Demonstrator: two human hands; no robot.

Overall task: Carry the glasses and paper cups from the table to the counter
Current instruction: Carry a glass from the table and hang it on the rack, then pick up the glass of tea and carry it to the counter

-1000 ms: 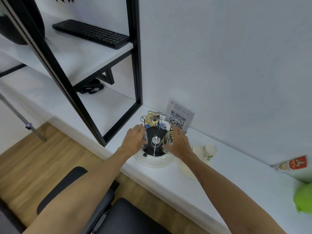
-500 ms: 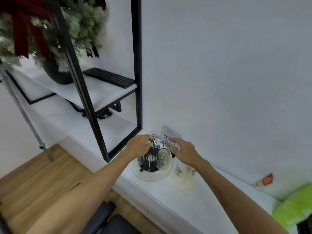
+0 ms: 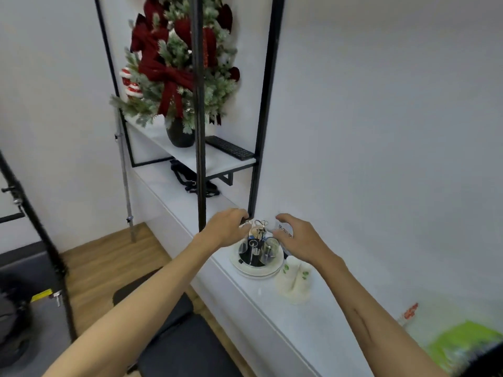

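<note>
A wire rack holding clear glasses stands on a round white tray on the white counter, close to the wall. Two paper cups with green leaf prints sit on a small white plate just right of the tray. My left hand hovers at the rack's upper left, fingers loosely curled and holding nothing. On the other side, my right hand is spread open beside the rack's top, partly covering a QR-code card.
A black shelf frame rises directly behind the tray, with a decorated Christmas tree and a keyboard on its shelf. A black chair stands below the counter edge. A green object lies at far right.
Both hands have come off the glasses and risen to the rack's top, moving apart. The view has lifted and pulled back, bringing the tree into sight.
</note>
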